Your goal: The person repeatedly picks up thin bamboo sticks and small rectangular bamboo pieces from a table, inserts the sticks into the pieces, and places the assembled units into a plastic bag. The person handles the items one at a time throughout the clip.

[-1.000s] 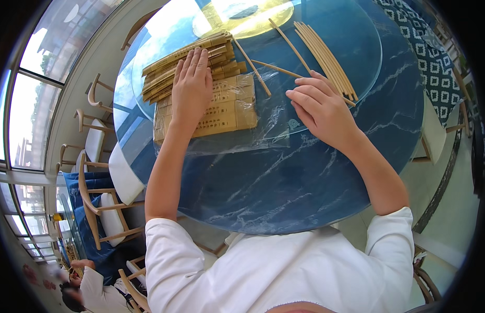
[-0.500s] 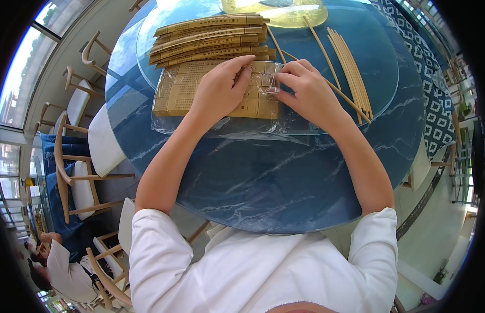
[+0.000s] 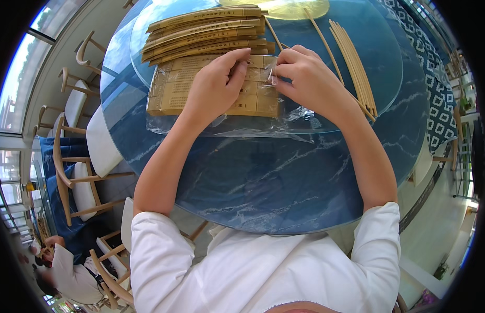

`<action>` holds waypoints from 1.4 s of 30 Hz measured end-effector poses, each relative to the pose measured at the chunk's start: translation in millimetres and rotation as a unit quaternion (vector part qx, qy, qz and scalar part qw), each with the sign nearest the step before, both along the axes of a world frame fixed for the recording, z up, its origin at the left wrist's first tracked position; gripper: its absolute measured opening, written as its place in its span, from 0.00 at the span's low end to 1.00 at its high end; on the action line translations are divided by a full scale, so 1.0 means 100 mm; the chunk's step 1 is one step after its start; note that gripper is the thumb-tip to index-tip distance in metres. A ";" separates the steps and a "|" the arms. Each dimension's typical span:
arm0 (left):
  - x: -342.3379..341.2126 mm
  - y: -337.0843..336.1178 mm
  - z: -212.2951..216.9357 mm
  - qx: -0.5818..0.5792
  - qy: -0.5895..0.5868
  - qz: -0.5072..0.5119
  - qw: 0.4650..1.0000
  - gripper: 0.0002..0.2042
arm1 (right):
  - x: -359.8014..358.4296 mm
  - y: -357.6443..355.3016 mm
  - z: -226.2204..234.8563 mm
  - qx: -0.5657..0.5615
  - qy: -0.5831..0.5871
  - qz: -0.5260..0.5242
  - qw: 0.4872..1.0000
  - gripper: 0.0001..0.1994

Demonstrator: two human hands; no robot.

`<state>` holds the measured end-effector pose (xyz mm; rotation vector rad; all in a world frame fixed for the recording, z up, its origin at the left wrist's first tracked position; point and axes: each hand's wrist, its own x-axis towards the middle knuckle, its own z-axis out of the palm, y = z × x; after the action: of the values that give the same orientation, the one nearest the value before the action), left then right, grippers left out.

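A flat stack of brown paper chopstick sleeves (image 3: 172,88) lies on the table inside a clear plastic bag (image 3: 289,128). My left hand (image 3: 216,83) rests over the middle of this stack, its thumb apart from its bent fingers, with no object visible in it. At the stack's right end, my right hand (image 3: 305,75) pinches the bag's crinkled plastic between thumb and fingers; the exact grip is partly hidden. Just beyond the bag, several long, narrow sleeves (image 3: 206,31) are piled, slightly bowed. To the right lies a row of wooden chopsticks (image 3: 353,70).
Beneath everything is a round blue marbled table (image 3: 263,182) with a glass turntable (image 3: 383,78). A yellow disc (image 3: 300,9) sits at the far side. Loose chopsticks (image 3: 326,47) lie near my right hand. Wooden chairs (image 3: 81,182) and another person (image 3: 70,271) are at the left.
The view has shifted slightly, so the things on the table appear higher. My right fingers have moved a little at the bag's plastic; my left hand stays on the stack.
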<state>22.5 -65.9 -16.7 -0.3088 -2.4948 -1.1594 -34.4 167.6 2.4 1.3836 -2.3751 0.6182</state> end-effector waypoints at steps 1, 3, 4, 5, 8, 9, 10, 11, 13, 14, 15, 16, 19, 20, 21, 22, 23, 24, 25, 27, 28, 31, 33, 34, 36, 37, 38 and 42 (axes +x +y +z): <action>0.01 -0.01 0.02 -0.005 -0.015 0.002 1.000 0.15 | 0.00 0.00 -0.01 0.000 0.004 0.001 1.000 0.06; 0.01 -0.01 0.04 -0.008 -0.036 0.003 0.999 0.16 | -0.01 -0.01 -0.02 0.001 0.013 0.002 1.000 0.06; 0.02 0.00 0.05 -0.005 -0.041 0.003 0.999 0.16 | -0.01 0.00 -0.02 0.001 0.018 0.004 1.000 0.06; 0.02 0.00 0.06 -0.002 -0.046 0.003 0.999 0.16 | 0.00 0.00 -0.02 0.001 0.023 0.006 1.000 0.06; 0.02 0.00 0.04 -0.007 -0.043 0.003 0.999 0.16 | -0.01 0.01 -0.02 0.003 0.030 0.011 0.999 0.06; 0.02 0.00 0.05 -0.005 -0.040 0.001 0.999 0.17 | -0.01 0.02 -0.01 0.004 0.032 0.012 0.999 0.06; 0.02 0.00 0.05 -0.003 -0.037 0.000 0.999 0.17 | -0.01 0.02 -0.02 0.001 0.035 0.012 0.999 0.06; 0.02 0.00 0.05 -0.001 -0.035 -0.002 0.999 0.17 | -0.01 0.01 -0.03 -0.002 0.038 0.012 0.999 0.07; 0.02 0.01 0.06 -0.004 -0.040 0.000 0.999 0.17 | -0.01 0.01 -0.03 -0.002 0.038 0.011 0.999 0.07; 0.02 0.01 0.06 -0.006 -0.043 0.001 0.999 0.17 | -0.01 0.01 -0.02 0.000 0.035 0.010 0.999 0.07; 0.02 0.01 0.07 -0.006 -0.043 0.001 0.999 0.17 | -0.01 0.01 -0.02 0.002 0.032 0.010 0.999 0.07; 0.03 0.01 0.07 -0.007 -0.043 0.001 0.999 0.17 | -0.01 0.01 -0.01 0.007 0.035 0.006 0.999 0.07; 0.02 0.03 0.05 0.005 -0.023 0.004 1.000 0.16 | -0.01 0.00 -0.01 0.019 0.044 -0.005 0.999 0.08; 0.02 0.03 0.04 0.011 -0.013 0.005 1.000 0.15 | 0.00 -0.01 -0.01 0.021 0.046 -0.008 0.999 0.08; 0.01 0.03 0.03 0.011 -0.010 0.004 1.000 0.15 | 0.00 -0.02 -0.01 0.023 0.048 -0.011 0.999 0.08; 0.01 0.02 0.02 0.010 -0.007 0.002 1.000 0.15 | 0.00 -0.03 -0.03 0.013 0.050 -0.008 0.999 0.07; 0.00 0.02 0.01 0.010 -0.004 0.000 1.000 0.15 | 0.00 -0.04 -0.05 0.003 0.051 -0.005 0.999 0.06; 0.00 0.02 0.01 0.010 -0.009 0.000 1.000 0.15 | 0.00 -0.05 -0.07 -0.007 0.053 -0.003 0.999 0.06; 0.01 0.02 0.02 0.012 -0.012 0.001 1.000 0.15 | 0.00 -0.05 -0.07 -0.006 0.058 -0.002 0.998 0.07; 0.01 0.02 0.02 0.010 -0.014 0.001 1.000 0.15 | -0.01 -0.04 -0.08 -0.005 0.068 -0.002 0.998 0.07; 0.00 0.01 0.01 0.007 -0.014 0.003 1.000 0.15 | -0.02 -0.04 -0.08 0.001 0.069 -0.003 0.998 0.08; 0.00 0.01 0.01 0.009 -0.016 0.004 1.000 0.15 | -0.03 -0.04 -0.08 0.014 0.067 -0.005 0.998 0.09; 0.00 0.01 0.01 0.013 -0.013 0.003 1.000 0.15 | -0.02 -0.06 -0.06 0.020 0.057 -0.006 0.998 0.09; 0.00 0.01 0.01 0.015 -0.011 0.001 1.000 0.15 | -0.02 -0.07 -0.07 0.013 0.064 -0.008 0.998 0.09; -0.01 0.01 0.00 0.016 -0.003 -0.002 1.000 0.15 | -0.02 -0.09 -0.10 -0.001 0.077 -0.011 0.997 0.10; -0.02 0.00 -0.01 0.014 0.003 -0.004 1.000 0.16 | -0.02 -0.10 -0.11 -0.008 0.078 -0.008 0.997 0.10; -0.02 0.00 -0.02 0.012 0.008 -0.006 1.000 0.16 | -0.02 -0.11 -0.11 -0.015 0.079 -0.005 0.997 0.10; -0.02 0.00 -0.01 0.015 -0.005 -0.003 1.000 0.16 | -0.01 -0.12 -0.09 -0.005 0.095 -0.004 0.995 0.10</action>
<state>20.7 -66.3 -17.9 -0.3038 -2.4842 -1.2022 -35.4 155.4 -6.9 1.3631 -2.2237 0.4728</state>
